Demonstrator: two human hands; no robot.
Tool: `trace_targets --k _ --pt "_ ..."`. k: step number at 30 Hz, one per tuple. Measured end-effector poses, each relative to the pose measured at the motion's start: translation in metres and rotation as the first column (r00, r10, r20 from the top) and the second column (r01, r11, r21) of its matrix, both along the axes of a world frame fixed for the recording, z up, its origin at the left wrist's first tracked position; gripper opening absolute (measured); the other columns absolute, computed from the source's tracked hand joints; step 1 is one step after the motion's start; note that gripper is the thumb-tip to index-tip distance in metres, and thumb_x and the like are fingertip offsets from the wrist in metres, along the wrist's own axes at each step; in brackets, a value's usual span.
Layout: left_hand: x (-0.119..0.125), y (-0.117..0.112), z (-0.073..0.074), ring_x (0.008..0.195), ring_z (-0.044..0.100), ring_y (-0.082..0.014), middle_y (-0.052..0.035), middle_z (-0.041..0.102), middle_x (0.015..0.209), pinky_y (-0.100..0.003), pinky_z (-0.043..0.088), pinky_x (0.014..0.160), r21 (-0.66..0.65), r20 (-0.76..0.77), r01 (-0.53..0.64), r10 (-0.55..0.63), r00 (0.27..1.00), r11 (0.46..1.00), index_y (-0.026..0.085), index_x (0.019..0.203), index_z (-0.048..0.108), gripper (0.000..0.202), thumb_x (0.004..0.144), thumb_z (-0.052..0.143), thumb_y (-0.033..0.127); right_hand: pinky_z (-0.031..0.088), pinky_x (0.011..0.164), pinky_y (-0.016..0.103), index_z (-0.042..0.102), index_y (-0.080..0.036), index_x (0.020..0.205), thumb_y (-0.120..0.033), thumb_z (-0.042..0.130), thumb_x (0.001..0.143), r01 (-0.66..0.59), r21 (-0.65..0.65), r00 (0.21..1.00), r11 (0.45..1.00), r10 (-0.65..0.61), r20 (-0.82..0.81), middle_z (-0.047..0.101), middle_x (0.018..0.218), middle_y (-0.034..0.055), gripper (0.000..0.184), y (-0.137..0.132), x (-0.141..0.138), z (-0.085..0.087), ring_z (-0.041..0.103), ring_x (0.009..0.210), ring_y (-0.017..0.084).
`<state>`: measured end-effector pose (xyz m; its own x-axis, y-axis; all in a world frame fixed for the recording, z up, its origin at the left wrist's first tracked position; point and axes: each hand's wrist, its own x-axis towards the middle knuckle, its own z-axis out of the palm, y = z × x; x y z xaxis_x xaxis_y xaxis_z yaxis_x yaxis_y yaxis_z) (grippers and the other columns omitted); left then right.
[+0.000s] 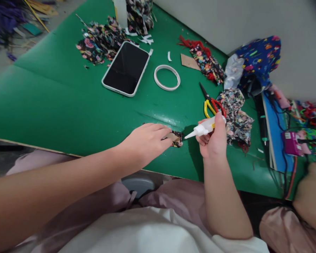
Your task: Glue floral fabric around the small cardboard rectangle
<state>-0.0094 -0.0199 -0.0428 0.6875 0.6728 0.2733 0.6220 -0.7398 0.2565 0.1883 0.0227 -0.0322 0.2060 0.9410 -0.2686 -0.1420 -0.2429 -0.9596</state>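
My left hand (144, 142) lies over a small strip of dark floral fabric (178, 135), its fingers pressed together and holding the strip against the green tabletop. A bit of brown card shows on the fabric by the fingertips. The rest of the strip is mostly hidden beneath the hand. My right hand (215, 142) is closed around a white glue bottle (205, 127), tilted with its pointed nozzle down and left. The nozzle tip is just off the strip's right end. Scissors (208, 105) with one yellow and one red handle lie behind that hand.
Beyond my hands are a phone (126, 68), a tape roll (166, 77), cut floral scraps (100, 42) and a brown card piece (189, 62). Crumpled floral cloth (238, 112) and a blue book (275, 137) lie to the right. Another person's arm (309, 191) shows at lower right.
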Motion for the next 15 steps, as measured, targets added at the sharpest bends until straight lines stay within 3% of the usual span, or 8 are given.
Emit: trace_targets --k 7,15 --pt "-0.0012 -0.0004 0.0010 0.097 0.060 -0.0232 -0.0091 0.064 0.105 -0.038 0.051 0.078 0.018 0.016 0.005 -0.006 1.000 1.000 0.016 0.105 0.059 0.028 0.089 0.036 0.017 0.013 0.027 0.019 0.059 -0.016 0.055 -0.055 0.058 0.071 -0.026 0.059 0.981 0.998 0.014 0.195 0.030 0.033 -0.0086 0.042 -0.0045 -0.0036 -0.0052 0.024 0.026 0.003" --pt "-0.0008 -0.0002 -0.0004 0.099 0.059 -0.0227 -0.0082 0.064 0.106 -0.037 0.051 0.079 0.013 0.027 0.004 -0.005 1.000 1.000 0.016 0.105 0.059 0.028 0.089 0.036 0.016 0.017 0.028 0.019 0.059 -0.016 0.057 -0.055 0.060 0.069 -0.075 0.083 0.962 0.994 0.050 0.269 0.031 0.036 -0.0081 0.041 -0.0057 -0.0046 -0.0088 0.025 0.030 0.003"
